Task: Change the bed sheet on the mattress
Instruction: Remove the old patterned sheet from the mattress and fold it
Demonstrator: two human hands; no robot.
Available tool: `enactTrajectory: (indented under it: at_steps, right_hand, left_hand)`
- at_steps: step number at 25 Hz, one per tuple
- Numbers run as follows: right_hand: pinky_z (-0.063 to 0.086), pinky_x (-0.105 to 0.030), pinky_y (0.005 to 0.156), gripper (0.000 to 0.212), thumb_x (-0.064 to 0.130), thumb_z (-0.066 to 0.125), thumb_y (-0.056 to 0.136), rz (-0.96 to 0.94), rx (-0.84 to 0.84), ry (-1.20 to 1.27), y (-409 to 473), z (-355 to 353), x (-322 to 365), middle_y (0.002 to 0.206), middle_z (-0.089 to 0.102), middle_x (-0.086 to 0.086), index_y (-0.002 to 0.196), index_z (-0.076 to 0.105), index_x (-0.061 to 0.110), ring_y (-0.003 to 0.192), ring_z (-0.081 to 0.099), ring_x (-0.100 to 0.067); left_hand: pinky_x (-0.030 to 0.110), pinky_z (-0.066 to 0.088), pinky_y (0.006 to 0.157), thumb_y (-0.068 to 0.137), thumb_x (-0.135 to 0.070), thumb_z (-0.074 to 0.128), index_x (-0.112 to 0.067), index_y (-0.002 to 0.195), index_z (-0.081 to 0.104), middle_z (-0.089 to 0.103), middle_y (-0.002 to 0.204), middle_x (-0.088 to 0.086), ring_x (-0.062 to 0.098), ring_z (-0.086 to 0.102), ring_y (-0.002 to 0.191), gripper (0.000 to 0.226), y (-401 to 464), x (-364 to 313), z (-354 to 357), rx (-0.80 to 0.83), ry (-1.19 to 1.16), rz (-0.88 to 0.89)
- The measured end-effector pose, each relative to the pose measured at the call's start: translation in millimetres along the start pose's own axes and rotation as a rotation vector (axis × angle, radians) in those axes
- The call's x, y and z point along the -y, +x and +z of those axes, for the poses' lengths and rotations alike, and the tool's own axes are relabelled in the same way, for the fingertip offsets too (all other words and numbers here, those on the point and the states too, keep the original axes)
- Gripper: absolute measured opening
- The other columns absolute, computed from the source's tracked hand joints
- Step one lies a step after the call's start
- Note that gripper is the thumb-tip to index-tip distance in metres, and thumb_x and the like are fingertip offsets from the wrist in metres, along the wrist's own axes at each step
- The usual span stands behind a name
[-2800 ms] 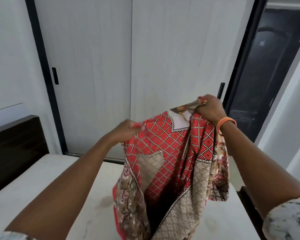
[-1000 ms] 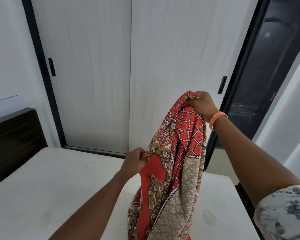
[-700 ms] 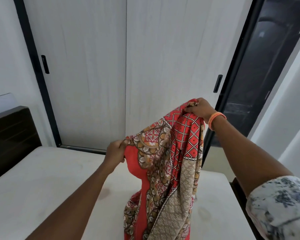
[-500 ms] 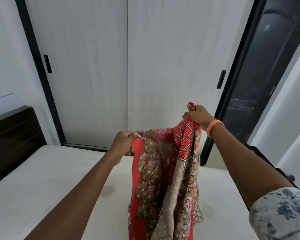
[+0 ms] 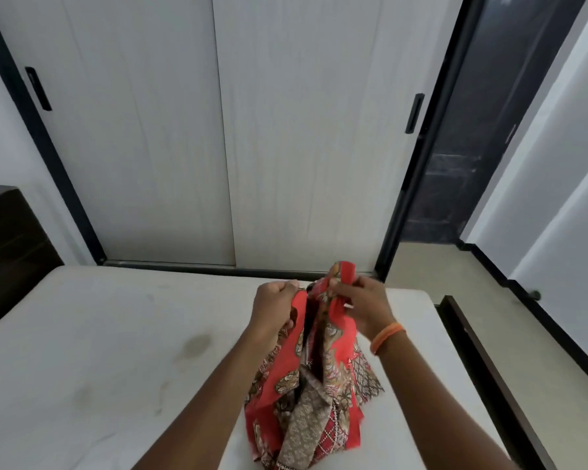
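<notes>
Behind the bed stands a tall white wardrobe [image 5: 218, 130] with sliding doors, and its bottom rail runs just beside the far edge of the mattress [image 5: 99, 351]. The mattress is bare and pale, with a few faint stains. A dark headboard [image 5: 11, 252] is at its left end. On the right, a dark bed frame rail [image 5: 489, 378] runs along the mattress edge, and past it is open floor [image 5: 438, 266] leading to a dark doorway.

The red patterned bed sheet [image 5: 313, 395] is bunched up in a hanging bundle over the near right part of the mattress. Its bottom seems to touch the mattress. It is not spread out yet.

The left hand [image 5: 274, 308] is closed in a fist around the top edge of the sheet. The right hand [image 5: 362, 307], with an orange band [image 5: 386, 337] on the wrist, pinches a fold of the same edge. The two hands are close together.

What could go wrong? I think the sheet could stay twisted if the hands grab the wrong fold and not a real corner. It could also slip and drop in a heap.

There is lots of open room to the left, over the bare mattress. The far side is tight against the wardrobe, so tucking there looks hard. The right side has floor to stand on.
</notes>
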State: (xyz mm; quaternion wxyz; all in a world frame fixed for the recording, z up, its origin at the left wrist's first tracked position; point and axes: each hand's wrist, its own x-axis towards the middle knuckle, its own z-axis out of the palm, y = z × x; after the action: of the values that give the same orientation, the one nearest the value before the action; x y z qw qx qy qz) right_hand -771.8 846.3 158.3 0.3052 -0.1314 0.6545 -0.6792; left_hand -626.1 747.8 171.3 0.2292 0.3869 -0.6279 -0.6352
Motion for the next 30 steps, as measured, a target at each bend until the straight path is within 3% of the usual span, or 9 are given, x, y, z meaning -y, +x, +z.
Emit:
enactTrajectory:
  at_steps: [4, 8, 10, 13, 15, 18, 20, 23, 30]
  right_hand:
    - [0.058, -0.038, 0.073, 0.014, 0.011, 0.078, 0.081, -0.117, -0.009, -0.077, -40.4, 13.8, -32.7, 0.084, 0.074, -0.016, 0.091, 0.071, 0.003, 0.078, 0.069, -0.028]
    - [0.057, -0.047, 0.087, 0.023, 0.021, 0.074, 0.086, -0.16, 0.082, 0.042, -56.4, 12.5, -27.7, 0.098, 0.074, -0.016, 0.105, 0.071, 0.008, 0.096, 0.07, -0.035]
    - [0.056, -0.044, 0.09, 0.02, 0.015, 0.067, 0.091, -0.24, 0.091, 0.012, -61.7, 12.9, -23.7, 0.101, 0.075, -0.011, 0.108, 0.073, 0.008, 0.1, 0.07, -0.028]
    - [0.057, -0.035, 0.09, 0.022, 0.015, 0.064, 0.094, -0.43, 0.014, -0.189, -69.0, 18.9, -21.2, 0.103, 0.076, 0.001, 0.113, 0.073, 0.011, 0.101, 0.07, -0.013]
    - [0.056, -0.028, 0.088, 0.026, 0.018, 0.06, 0.096, -0.557, -0.001, -0.329, -75.7, 24.8, -21.4, 0.104, 0.074, 0.01, 0.12, 0.07, 0.014, 0.1, 0.068, -0.003]
    - [0.054, -0.028, 0.093, 0.033, 0.017, 0.051, 0.102, -0.736, 0.19, -0.599, -82.3, 29.8, -26.2, 0.118, 0.068, 0.005, 0.132, 0.06, 0.01, 0.11, 0.063, -0.003]
    - [0.045, -0.033, 0.107, 0.041, 0.021, 0.047, 0.103, -0.74, 0.317, -0.714, -83.3, 27.9, -30.9, 0.141, 0.055, -0.001, 0.143, 0.049, 0.011, 0.131, 0.051, -0.01]
    - [0.037, -0.033, 0.114, 0.05, 0.025, 0.047, 0.103, -0.727, 0.378, -0.798, -87.6, 24.5, -35.0, 0.152, 0.042, 0.001, 0.15, 0.037, 0.016, 0.141, 0.037, -0.01]
    - [0.048, -0.033, 0.103, 0.062, 0.031, 0.061, 0.096, -0.766, 0.444, -0.918, -98.7, 20.5, -35.2, 0.145, 0.052, 0.002, 0.151, 0.036, 0.015, 0.129, 0.053, -0.015]
  left_hand:
    - [0.025, 0.041, 0.043, 0.099, -0.028, 0.056, -0.001, 0.087, 0.07, 0.059, 0.064, 0.012, 0.012, 0.046, 0.042, 0.033, -18.3, 6.2, 14.9, 0.009, 0.012, 0.044]
    - [0.031, 0.053, 0.053, 0.101, -0.029, 0.052, -0.005, 0.091, 0.07, 0.062, 0.063, 0.013, 0.015, 0.055, 0.044, 0.032, -25.6, 2.8, 8.2, 0.019, 0.077, 0.07]
    - [0.041, 0.059, 0.071, 0.1, -0.032, 0.053, -0.009, 0.087, 0.072, 0.068, 0.074, 0.02, 0.026, 0.066, 0.061, 0.032, -24.5, 3.0, 5.1, 0.023, 0.108, 0.065]
    - [0.045, 0.058, 0.087, 0.097, -0.032, 0.059, -0.017, 0.09, 0.075, 0.075, 0.087, 0.011, 0.027, 0.071, 0.086, 0.022, -25.3, -0.4, 1.0, 0.037, 0.019, -0.026]
    - [0.042, 0.059, 0.082, 0.097, -0.027, 0.059, -0.012, 0.093, 0.073, 0.074, 0.087, 0.01, 0.025, 0.07, 0.086, 0.02, -27.6, -6.7, -2.7, 0.085, -0.113, -0.146]
    - [0.04, 0.06, 0.071, 0.098, -0.013, 0.057, -0.002, 0.092, 0.069, 0.072, 0.071, 0.009, 0.021, 0.07, 0.068, 0.017, -32.4, -16.2, -12.9, 0.183, -0.255, -0.244]
    - [0.04, 0.06, 0.071, 0.097, -0.007, 0.055, 0.002, 0.095, 0.066, 0.071, 0.068, 0.011, 0.019, 0.069, 0.06, 0.013, -33.4, -20.6, -21.3, 0.198, -0.243, -0.258]
    - [0.038, 0.061, 0.065, 0.096, -0.005, 0.056, 0.007, 0.101, 0.062, 0.072, 0.073, 0.017, 0.023, 0.07, 0.058, 0.015, -37.3, -23.4, -31.0, 0.2, -0.15, -0.248]
    - [0.037, 0.06, 0.062, 0.094, -0.002, 0.055, 0.009, 0.096, 0.063, 0.071, 0.075, 0.022, 0.03, 0.072, 0.066, 0.014, -47.1, -27.6, -47.0, 0.289, 0.054, -0.253]
